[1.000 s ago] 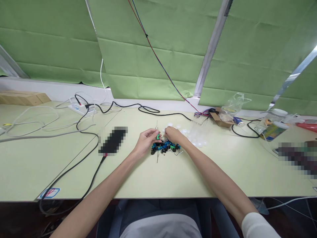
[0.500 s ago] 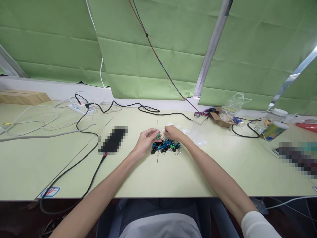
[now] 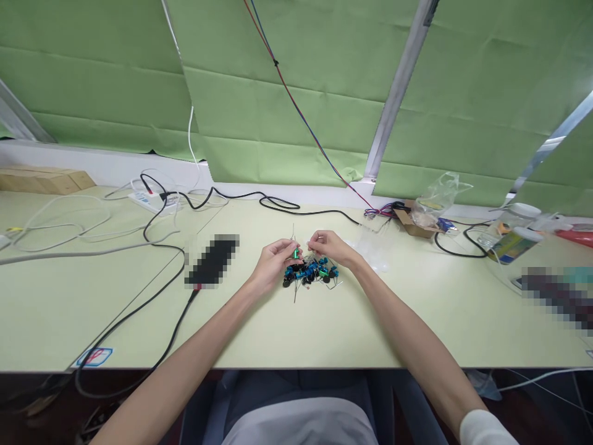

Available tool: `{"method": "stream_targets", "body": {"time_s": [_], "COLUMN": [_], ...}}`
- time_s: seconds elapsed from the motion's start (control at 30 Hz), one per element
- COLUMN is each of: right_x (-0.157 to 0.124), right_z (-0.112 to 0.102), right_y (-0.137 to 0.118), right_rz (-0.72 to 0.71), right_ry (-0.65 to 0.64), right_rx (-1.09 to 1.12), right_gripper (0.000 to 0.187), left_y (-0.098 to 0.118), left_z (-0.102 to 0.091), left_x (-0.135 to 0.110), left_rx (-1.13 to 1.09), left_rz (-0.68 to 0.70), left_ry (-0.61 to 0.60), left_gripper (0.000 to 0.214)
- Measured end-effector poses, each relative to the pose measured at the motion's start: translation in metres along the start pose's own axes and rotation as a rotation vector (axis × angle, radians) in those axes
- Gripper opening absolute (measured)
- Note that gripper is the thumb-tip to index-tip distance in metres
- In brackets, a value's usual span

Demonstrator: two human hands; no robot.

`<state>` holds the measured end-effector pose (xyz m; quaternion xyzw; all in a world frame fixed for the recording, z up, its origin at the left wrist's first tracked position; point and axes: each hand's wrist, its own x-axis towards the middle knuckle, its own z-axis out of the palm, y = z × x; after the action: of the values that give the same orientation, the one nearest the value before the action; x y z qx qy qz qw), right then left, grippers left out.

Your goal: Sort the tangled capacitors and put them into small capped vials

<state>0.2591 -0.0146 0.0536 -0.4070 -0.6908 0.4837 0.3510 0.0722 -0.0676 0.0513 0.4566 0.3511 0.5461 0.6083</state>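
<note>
My left hand (image 3: 274,258) is closed in a pinch on a small green electronic component (image 3: 295,253), with a thin wire lead rising above the fingers. Facing it, my right hand (image 3: 328,246) has its thumb and fingertips pressed together just right of the component. Whatever those fingertips hold, if anything, is too small to make out. Directly below both hands lies a loose pile of electronic components (image 3: 309,272), with blue, black and green bodies and bent metal leads.
Clear plastic packaging (image 3: 373,247) lies right of the pile. Farther right are a cardboard box (image 3: 419,228) and a jar with a label (image 3: 514,244). A blurred black device (image 3: 212,262) with a cable (image 3: 178,327) lies to the left. A power strip (image 3: 155,203) stands behind.
My right hand has turned and its fingertips now point at the green component, with the fingers more in view. My left hand has hardly moved.
</note>
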Motion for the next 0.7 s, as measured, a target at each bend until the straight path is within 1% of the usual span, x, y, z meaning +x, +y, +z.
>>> {"method": "stream_targets", "body": {"time_s": [0.07, 0.13, 0.27, 0.47, 0.6, 0.7], "right_x": [-0.006, -0.010, -0.013, -0.017, -0.017, -0.016], "right_z": [0.000, 0.000, 0.000, -0.002, -0.002, -0.001], "right_y": [0.001, 0.001, -0.001, -0.004, -0.001, 0.001], "right_rz": [0.038, 0.072, 0.141, 0.295, 0.341, 0.347], "right_ry": [-0.001, -0.014, -0.059, -0.116, -0.131, -0.128], "right_rx": [0.209, 0.364, 0.581, 0.790, 0.861, 0.864], "right_gripper": [0.026, 0.031, 0.032, 0.021, 0.016, 0.017], "left_y": [-0.001, -0.002, -0.002, -0.003, -0.004, -0.004], "left_z": [0.000, -0.001, -0.001, 0.000, -0.001, -0.001], "left_x": [0.001, 0.001, 0.002, 0.002, 0.002, 0.002], "left_rx": [-0.010, -0.013, -0.018, -0.032, -0.035, -0.036], "left_rz": [-0.009, -0.019, -0.028, -0.037, -0.037, -0.035], "left_ry": [0.007, 0.011, 0.002, 0.002, -0.003, -0.004], "left_gripper": [0.033, 0.033, 0.032, 0.031, 0.030, 0.030]}}
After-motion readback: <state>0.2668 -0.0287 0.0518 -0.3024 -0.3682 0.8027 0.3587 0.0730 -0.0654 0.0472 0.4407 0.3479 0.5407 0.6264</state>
